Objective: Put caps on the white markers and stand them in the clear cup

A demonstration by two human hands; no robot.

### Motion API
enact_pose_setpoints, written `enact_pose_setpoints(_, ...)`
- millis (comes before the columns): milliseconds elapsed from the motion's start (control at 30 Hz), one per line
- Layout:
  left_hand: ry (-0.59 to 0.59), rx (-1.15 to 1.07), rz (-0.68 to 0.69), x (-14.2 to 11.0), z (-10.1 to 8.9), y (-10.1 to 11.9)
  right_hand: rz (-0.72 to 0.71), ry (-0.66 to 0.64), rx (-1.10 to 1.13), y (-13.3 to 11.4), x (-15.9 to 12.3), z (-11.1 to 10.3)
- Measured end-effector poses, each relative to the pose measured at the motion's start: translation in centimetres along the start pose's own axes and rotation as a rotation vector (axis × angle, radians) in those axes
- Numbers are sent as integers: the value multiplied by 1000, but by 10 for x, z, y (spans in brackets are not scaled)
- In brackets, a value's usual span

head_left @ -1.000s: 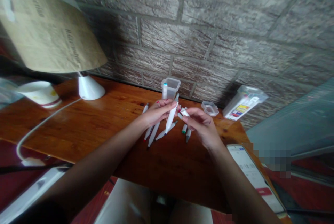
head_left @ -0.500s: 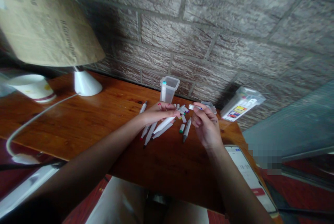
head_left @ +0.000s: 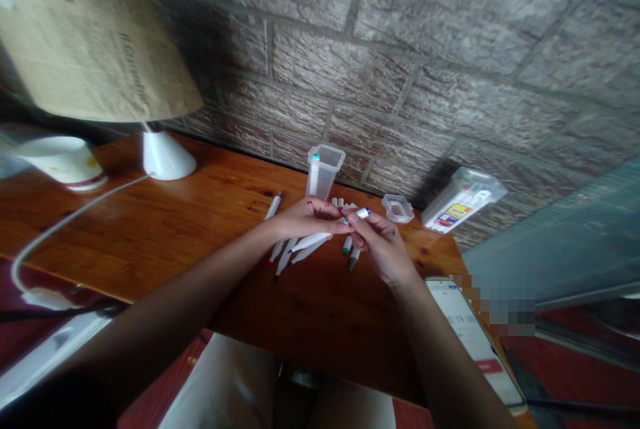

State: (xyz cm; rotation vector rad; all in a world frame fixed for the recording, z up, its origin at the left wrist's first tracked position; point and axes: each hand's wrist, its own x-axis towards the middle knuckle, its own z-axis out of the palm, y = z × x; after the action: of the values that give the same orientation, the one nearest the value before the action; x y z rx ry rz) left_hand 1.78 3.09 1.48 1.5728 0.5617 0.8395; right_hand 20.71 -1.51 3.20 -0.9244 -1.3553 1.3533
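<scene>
Dark left sleeve (head_left: 65, 399), pale trousers (head_left: 220, 379), small red marks (head_left: 309, 203) on the left grip (head_left: 303, 221)

open container (head_left: 327, 179): translucent plastic. markers (head_left: 310, 241) in front of it: smooth plastic. wall (head_left: 320, 62) behind: rough, stony. table (head_left: 225, 195) beneath: glossy wood. lampshade (head_left: 105, 49) left of it: matt, papery.

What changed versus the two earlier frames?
Since the last frame, right hand moved left, bringing its cap to the marker in the left hand. Since the first, that marker tipped flatter. Tub, lid, case unmoved.
</scene>
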Motion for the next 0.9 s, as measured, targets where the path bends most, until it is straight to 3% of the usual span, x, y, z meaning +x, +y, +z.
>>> enact_pose_setpoints(333, -10, -65, 37, 0, 9, 1, -2, -26, -68, 3, -2, -1)
enact_pose_setpoints(433, 34, -50, 56, 2, 9, 1, -15, -30, -58, 2, -1, -1)
enact_pose_setpoints(667, 102, 32, 74, 3, 8, 6, -30, 34, 31, -3, 1, 1)
enact_pose_setpoints(900, 101, 56, 83, 3, 10, 5, -73, 47, -30, 0, 1, 0)
